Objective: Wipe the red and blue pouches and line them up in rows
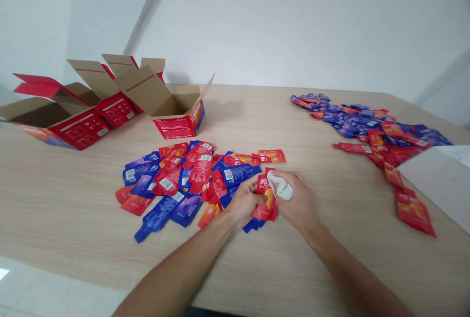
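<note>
Between my hands, near the middle of the table, is a red and orange pouch. My left hand grips its left edge, with the thumb across its front. A bunched white cloth is in my right hand, pressed against the pouch's upper right side. Beside and behind my left hand spreads a pile of red and blue pouches, some with barcodes facing up. The lower part of a blue pouch shows beneath the held one.
Several open red cardboard boxes stand at the back left, flaps raised. A second heap of blue and red pouches stretches along the right side of the wooden table. A white panel or box juts in at the right edge.
</note>
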A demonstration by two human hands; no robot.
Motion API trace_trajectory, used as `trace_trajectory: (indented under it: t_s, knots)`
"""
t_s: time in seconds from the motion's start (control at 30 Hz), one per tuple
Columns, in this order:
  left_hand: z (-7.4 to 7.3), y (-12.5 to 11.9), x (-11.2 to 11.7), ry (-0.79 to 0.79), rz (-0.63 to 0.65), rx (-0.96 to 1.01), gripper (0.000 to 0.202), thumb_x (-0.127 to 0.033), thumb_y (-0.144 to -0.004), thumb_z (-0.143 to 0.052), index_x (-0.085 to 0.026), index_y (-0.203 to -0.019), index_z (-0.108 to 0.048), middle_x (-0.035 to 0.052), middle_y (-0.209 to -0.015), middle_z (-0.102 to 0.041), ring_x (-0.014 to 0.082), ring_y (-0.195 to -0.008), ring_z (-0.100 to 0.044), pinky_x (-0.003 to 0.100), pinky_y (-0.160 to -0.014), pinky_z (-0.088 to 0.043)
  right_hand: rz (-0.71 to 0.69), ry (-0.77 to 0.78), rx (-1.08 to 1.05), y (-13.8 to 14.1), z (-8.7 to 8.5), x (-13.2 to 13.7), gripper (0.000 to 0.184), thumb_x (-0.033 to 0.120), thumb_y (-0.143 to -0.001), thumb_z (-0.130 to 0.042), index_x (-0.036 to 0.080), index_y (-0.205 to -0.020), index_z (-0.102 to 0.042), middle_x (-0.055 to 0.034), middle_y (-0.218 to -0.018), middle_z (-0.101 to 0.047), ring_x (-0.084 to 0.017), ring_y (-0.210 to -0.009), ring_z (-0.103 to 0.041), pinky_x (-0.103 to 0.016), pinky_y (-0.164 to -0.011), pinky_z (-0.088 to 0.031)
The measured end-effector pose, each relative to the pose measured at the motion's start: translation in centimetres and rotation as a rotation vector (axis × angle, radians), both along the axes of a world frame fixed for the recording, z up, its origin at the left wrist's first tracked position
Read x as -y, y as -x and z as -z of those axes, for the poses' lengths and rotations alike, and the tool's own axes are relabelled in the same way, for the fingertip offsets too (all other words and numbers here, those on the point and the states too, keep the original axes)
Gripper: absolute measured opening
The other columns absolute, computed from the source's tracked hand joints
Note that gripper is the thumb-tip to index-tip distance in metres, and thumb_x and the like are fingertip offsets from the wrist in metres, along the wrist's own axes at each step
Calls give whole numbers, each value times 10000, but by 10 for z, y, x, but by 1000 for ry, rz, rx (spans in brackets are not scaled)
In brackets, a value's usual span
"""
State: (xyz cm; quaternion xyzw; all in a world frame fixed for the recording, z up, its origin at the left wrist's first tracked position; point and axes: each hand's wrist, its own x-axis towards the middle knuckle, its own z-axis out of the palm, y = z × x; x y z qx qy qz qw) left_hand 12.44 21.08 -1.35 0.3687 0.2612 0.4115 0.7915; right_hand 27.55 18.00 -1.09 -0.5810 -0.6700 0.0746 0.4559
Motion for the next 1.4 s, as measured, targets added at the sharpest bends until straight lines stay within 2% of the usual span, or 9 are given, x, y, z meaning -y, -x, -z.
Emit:
trace_trajectory:
  t_s: [0.13, 0.33, 0.63, 0.83, 0.9, 1.0, 1.13, 1.27, 1.4]
  knots:
    - [-1, 1, 0, 12, -62, 5, 662, 14, -530, -649, -182, -1160, -695, 48, -952, -711, 133, -749, -628, 217, -647, -423, -95, -5, 32, 1, -3, 3, 394, 112, -748, -610, 264, -1107, -671, -50, -1059, -695, -229, -967, -673, -345, -825, -569]
    - [-3, -1, 4, -63, 59, -34, 714, 21, -541, -598, -193, -1216, -694, 49, -943, -705, 129, -727, -603, 211, -604, -378, 66, -80, -15, -2, 1, 2, 449, 99, -746, -583, 259, -1159, -653, -70, -1119, -678, -243, -1015, -658, -373, -873, -564]
    - [-5, -5, 7, 2, -2, 70, 678, 36, -480, -588, -199, -1103, -714, 43, -1005, -711, 196, -902, -650, 255, -739, -466, -131, -67, 61, 2, 3, 1, 470, 65, -743, -578, 263, -1164, -638, -57, -1093, -705, -243, -1017, -646, -374, -861, -564]
    - [-9, -1, -2, 53, -120, 96, 479, -342, -820, -626, -204, -1278, -641, 89, -1130, -715, 257, -1083, -656, 410, -1001, -469, -209, -59, 23, 4, 5, 5, 472, 60, -759, -571, 273, -1176, -630, -45, -1120, -703, -229, -1041, -641, -363, -887, -548]
    - [-8, 4, -9, -51, -191, -56, 515, -388, -862, -600, -211, -1345, -603, 86, -1224, -697, 272, -1211, -603, 434, -1087, -411, -197, -50, 24, 4, 7, 3, 486, 41, -743, -560, 264, -1168, -634, -47, -1111, -705, -227, -1024, -642, -360, -881, -544]
    - [-9, 14, -21, -410, -318, -469, 513, -411, -915, -573, -216, -1390, -572, 73, -1395, -605, 257, -1381, -459, 406, -1183, -291, -125, -17, 40, -1, 10, -4, 434, 48, -744, -557, 246, -1118, -656, -54, -1041, -713, -233, -960, -648, -362, -843, -543]
    - [-18, 18, -33, -776, -487, -903, 549, -434, -950, -519, -184, -1438, -504, 129, -1451, -524, 250, -1372, -444, 407, -1172, -301, -19, 46, 50, -10, 12, -14, 343, 86, -755, -564, 232, -1042, -684, -62, -963, -712, -235, -888, -651, -358, -797, -539]
    - [-26, 14, -41, -883, -513, -1401, 538, -371, -882, -599, -203, -1389, -534, 168, -1334, -545, 342, -1260, -481, 501, -1076, -368, 57, 98, 61, -17, 12, -18, 307, 112, -753, -574, 229, -1008, -699, -52, -877, -700, -228, -819, -649, -337, -740, -526]
    - [-21, -1, -56, -934, -480, -1729, 444, -216, -855, -550, -170, -1295, -575, 210, -1424, -465, 404, -1329, -384, 559, -1056, -340, 114, 99, 73, -22, 12, -21, 310, 102, -742, -573, 230, -997, -696, -39, -823, -689, -225, -772, -636, -326, -699, -504]
